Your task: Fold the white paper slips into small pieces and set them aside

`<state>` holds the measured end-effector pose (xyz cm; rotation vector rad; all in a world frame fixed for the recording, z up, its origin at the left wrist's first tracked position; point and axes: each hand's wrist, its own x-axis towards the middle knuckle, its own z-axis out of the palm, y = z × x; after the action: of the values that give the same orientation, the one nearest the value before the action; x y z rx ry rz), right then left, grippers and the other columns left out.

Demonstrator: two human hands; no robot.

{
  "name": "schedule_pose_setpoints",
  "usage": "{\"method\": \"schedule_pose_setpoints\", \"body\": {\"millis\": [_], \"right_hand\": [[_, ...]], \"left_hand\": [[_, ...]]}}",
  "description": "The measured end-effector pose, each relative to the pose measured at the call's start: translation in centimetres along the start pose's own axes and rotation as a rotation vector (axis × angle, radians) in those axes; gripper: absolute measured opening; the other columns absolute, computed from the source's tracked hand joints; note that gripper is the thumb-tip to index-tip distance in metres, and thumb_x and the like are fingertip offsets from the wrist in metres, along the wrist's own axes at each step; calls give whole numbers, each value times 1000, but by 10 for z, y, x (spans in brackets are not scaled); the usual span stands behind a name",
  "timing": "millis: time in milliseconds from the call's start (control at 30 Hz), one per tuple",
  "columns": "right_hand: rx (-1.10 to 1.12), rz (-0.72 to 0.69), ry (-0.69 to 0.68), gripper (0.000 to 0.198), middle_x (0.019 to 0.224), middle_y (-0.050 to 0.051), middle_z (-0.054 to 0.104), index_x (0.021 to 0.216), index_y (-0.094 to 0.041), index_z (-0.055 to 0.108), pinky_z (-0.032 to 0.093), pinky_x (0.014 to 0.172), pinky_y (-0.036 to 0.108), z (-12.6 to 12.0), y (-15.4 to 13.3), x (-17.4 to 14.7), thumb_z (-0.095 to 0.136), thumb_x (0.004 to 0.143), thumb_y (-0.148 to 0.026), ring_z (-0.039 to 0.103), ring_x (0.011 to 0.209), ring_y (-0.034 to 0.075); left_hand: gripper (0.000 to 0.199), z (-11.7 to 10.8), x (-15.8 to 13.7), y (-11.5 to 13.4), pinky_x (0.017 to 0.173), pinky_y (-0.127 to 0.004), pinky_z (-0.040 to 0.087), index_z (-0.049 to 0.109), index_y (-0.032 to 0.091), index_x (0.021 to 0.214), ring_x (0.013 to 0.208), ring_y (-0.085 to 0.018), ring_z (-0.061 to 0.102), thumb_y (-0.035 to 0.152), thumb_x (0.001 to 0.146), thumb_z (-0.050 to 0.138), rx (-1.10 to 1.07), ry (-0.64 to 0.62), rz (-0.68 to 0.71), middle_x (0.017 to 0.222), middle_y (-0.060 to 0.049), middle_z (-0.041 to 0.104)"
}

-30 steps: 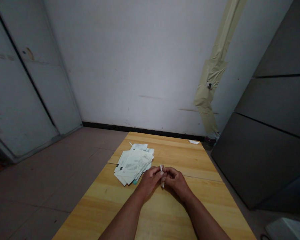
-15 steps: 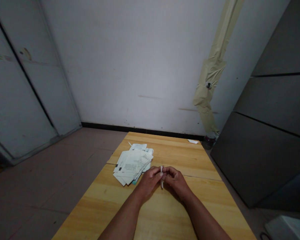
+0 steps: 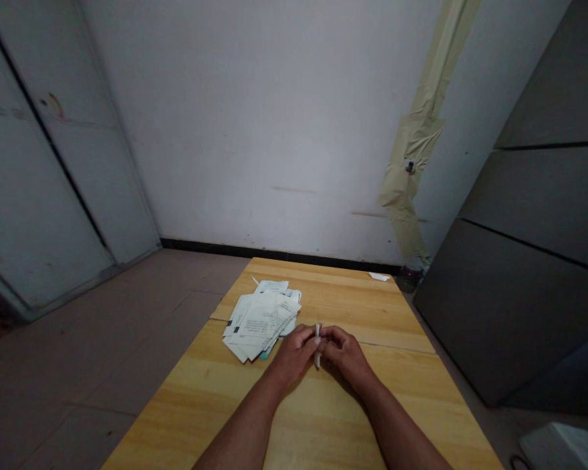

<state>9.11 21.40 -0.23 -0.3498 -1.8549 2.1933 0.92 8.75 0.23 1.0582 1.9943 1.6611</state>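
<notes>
Near the middle of the wooden table (image 3: 323, 418), a narrow white strip (image 3: 318, 360), which looks like folded paper seen edge-on, stands between my hands. My left hand (image 3: 295, 352) pinches it from the left, the thumb lying against it. From the right, my right hand (image 3: 343, 351) grips the same strip with its fingers curled. Part of the strip is covered by the fingertips. Just beyond my left hand lies a loose pile of printed paper sheets (image 3: 257, 323), overlapping at different angles.
A small white paper scrap (image 3: 379, 277) lies at the table's far right corner. Behind the table stands a white wall (image 3: 274, 130) with taped-over piping (image 3: 406, 176). A dark grey panel (image 3: 534, 274) is to the right, and a pale cabinet (image 3: 53, 196) to the left.
Both hands keep their hold on the white strip in almost the same place. The whole view has shifted very slightly; the paper pile lies as before.
</notes>
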Motion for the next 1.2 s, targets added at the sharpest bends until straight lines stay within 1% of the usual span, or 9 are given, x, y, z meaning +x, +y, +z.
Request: {"method": "schedule_pose_setpoints", "body": {"millis": [300, 533, 600, 700, 767, 833, 967, 1100, 1200], "right_hand": [[24, 10, -1, 28, 61, -4, 58, 86, -15, 64, 37, 48, 22, -2, -1, 0, 74, 65, -31, 46, 48, 8], [23, 9, 7, 25, 61, -4, 59, 86, -17, 63, 38, 48, 22, -1, -1, 1, 69, 66, -32, 46, 49, 9], [-55, -22, 29, 20, 62, -2, 60, 83, -17, 63, 40, 50, 23, 1, 0, 0, 64, 70, -32, 49, 51, 11], [-278, -153, 87, 14, 69, 0, 63, 81, -18, 61, 44, 55, 25, 6, 1, -1, 55, 74, -28, 55, 58, 14], [-435, -220, 144, 12, 69, 0, 63, 83, -19, 60, 43, 56, 24, 9, 2, -2, 51, 75, -24, 56, 60, 15], [-537, -237, 190, 9, 65, -2, 61, 81, -20, 57, 41, 54, 24, 10, 5, -2, 51, 77, -25, 54, 58, 15], [-603, -237, 221, 13, 60, -3, 56, 74, -22, 51, 37, 53, 23, 10, 6, -1, 51, 82, -33, 52, 56, 14], [-632, -264, 231, 12, 60, -4, 56, 73, -23, 48, 37, 54, 22, 10, 6, -1, 50, 82, -30, 52, 57, 14], [-652, -281, 218, 10, 63, -3, 57, 74, -23, 49, 38, 57, 23, 10, 7, -1, 49, 82, -28, 54, 59, 15]], "left_hand": [[33, 0, -1, 1, 87, -30, 44, 72, 18, 107, 95, -22, 60, 34, 87, 51, -34, -5, 6, 99, -7, 66], [31, 0, 0, 1, 84, -30, 44, 72, 18, 105, 93, -21, 59, 32, 87, 50, -23, 6, 2, 98, -6, 65], [30, 2, 0, 0, 83, -30, 44, 72, 18, 102, 92, -21, 59, 31, 87, 50, -1, 20, -3, 96, -6, 65], [26, 6, 0, -2, 80, -29, 43, 71, 18, 95, 88, -20, 58, 26, 86, 48, 56, 54, 22, 90, -4, 62], [25, 9, -1, -2, 79, -29, 43, 70, 18, 90, 86, -19, 57, 22, 85, 46, 95, 75, 52, 87, -4, 61], [26, 11, -1, -1, 78, -29, 43, 69, 18, 88, 86, -19, 57, 19, 84, 44, 118, 99, 70, 85, -4, 60], [28, 13, -2, 1, 77, -29, 43, 69, 17, 88, 85, -19, 57, 13, 79, 43, 139, 126, 99, 85, -5, 61], [30, 16, -1, 0, 79, -29, 45, 70, 17, 90, 85, -19, 59, 9, 73, 47, 157, 155, 111, 87, -5, 64], [33, 18, 0, -6, 83, -30, 46, 72, 18, 92, 89, -20, 62, 8, 72, 47, 119, 213, 61, 91, -6, 67]]}}
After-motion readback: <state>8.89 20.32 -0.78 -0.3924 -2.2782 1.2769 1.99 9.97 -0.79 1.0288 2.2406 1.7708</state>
